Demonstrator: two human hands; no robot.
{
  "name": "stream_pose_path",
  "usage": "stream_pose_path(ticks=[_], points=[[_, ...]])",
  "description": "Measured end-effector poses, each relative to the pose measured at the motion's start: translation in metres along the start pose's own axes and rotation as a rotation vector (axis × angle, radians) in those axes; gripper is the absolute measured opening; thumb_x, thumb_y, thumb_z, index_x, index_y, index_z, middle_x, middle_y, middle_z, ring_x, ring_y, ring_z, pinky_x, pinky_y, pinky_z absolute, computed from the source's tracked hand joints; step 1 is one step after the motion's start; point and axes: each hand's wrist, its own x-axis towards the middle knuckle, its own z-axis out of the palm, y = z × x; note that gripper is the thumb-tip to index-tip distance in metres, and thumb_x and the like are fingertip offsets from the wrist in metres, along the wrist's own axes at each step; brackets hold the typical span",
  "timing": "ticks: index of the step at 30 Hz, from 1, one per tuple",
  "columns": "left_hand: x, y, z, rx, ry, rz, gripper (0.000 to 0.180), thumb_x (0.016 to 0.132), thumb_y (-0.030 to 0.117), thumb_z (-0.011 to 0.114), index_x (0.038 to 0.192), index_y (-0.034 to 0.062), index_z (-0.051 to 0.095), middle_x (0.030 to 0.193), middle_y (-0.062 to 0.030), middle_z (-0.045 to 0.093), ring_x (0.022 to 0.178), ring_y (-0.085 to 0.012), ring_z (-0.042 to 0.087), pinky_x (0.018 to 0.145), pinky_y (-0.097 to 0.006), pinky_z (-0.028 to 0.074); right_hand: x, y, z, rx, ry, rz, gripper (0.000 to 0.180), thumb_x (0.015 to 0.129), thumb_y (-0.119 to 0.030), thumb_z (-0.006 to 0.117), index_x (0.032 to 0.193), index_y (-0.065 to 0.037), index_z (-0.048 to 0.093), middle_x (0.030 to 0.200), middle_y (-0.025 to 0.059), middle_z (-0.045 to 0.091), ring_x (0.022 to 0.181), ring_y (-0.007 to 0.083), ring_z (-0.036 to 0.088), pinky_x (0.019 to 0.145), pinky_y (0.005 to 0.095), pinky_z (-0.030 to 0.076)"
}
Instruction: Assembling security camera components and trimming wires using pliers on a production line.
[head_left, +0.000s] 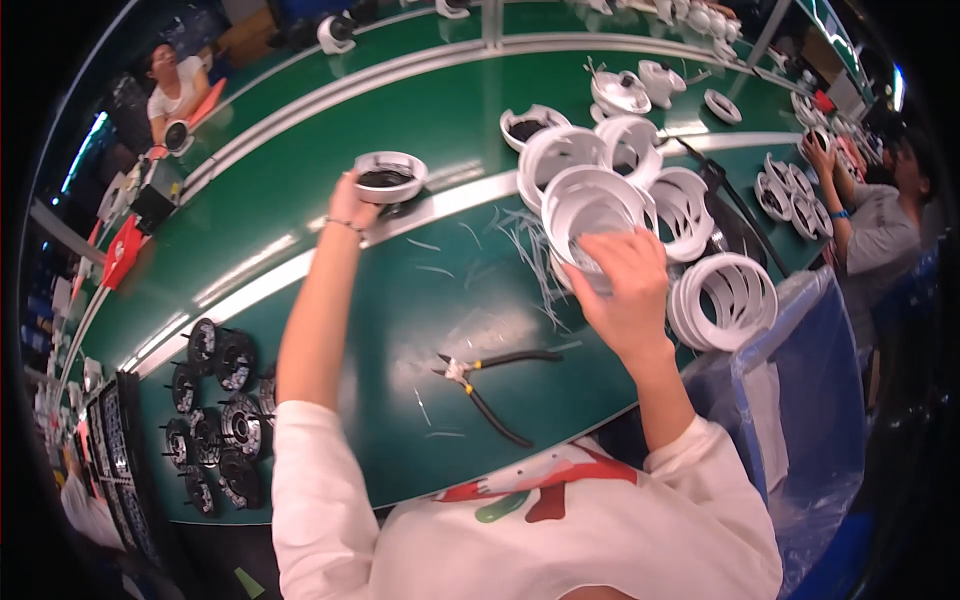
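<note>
My left hand [352,207] reaches far forward and grips the near rim of a white round housing [390,176] with a dark inside, at the metal rail of the belt. My right hand [622,280] rests on a white ring-shaped shell [588,203] at the front of a pile of such shells, fingers curled over its lower edge. Loose white cable ties [525,245] lie scattered on the green table [420,310] between the two hands. Black-handled pliers [488,385] lie open on the table near my body.
Several black round parts [215,400] sit at the lower left. More white shells [725,300] stack at the right beside a blue plastic-lined bin [800,400]. Further white housings [620,92] ride the green conveyor. One person sits far left, another works at the right.
</note>
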Motion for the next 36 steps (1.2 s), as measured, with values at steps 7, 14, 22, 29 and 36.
stream_pose_path(ticks=[7,14,22,29,36], points=[[0.008,0.005,-0.015,0.559,0.432,0.252,0.079,0.075,0.039,0.062,0.129,-0.0011,0.021,0.129,-0.0210,0.030,0.114,-0.0311,0.037,0.090,-0.045,0.033,-0.002,0.004,0.007,0.054,-0.053,-0.030,0.009,0.064,-0.005,0.065,0.069,-0.006,0.058,0.068,0.0033,0.058,0.069,0.0200,0.053,0.075,0.0342,0.034],[-0.183,0.110,-0.049,1.465,-0.176,0.443,0.029,0.076,0.012,0.059,0.102,0.0005,0.054,0.095,-0.0071,0.059,0.088,-0.0136,0.054,0.077,-0.025,0.043,-0.011,-0.054,-0.046,0.211,0.110,-0.246,0.013,0.065,-0.005,0.067,0.075,-0.005,0.060,0.076,0.0037,0.062,0.061,0.0159,0.054,0.057,0.0259,0.038],[-0.269,0.080,-0.127,2.154,-0.054,0.237,0.052,0.053,0.014,0.075,0.100,0.0050,0.056,0.098,-0.0109,0.056,0.098,-0.0287,0.045,0.086,-0.036,0.038,-0.051,-0.066,0.027,0.687,-0.333,-0.337,0.023,0.059,-0.014,0.073,0.072,-0.003,0.057,0.069,0.0047,0.058,0.051,0.0161,0.052,0.045,0.0235,0.041],[-0.243,0.056,-0.096,1.819,-0.161,0.519,0.044,0.058,0.009,0.071,0.098,0.0020,0.055,0.089,-0.0128,0.056,0.082,-0.0288,0.054,0.073,-0.033,0.044,-0.067,-0.044,0.036,0.537,-0.605,-0.195,0.035,0.051,-0.027,0.078,0.062,-0.007,0.051,0.069,0.0054,0.055,0.066,0.0217,0.052,0.063,0.0318,0.042],[-0.234,0.026,-0.099,0.986,0.071,0.119,0.052,0.073,0.011,0.065,0.117,-0.0034,0.041,0.102,-0.0125,0.054,0.081,-0.0141,0.057,0.068,-0.024,0.047,-0.038,-0.083,0.012,0.375,-0.894,-0.078,0.101,0.043,-0.042,0.079,0.126,-0.009,0.031,0.136,0.0202,0.014,0.124,0.0459,0.008,0.093,0.0635,0.010]])
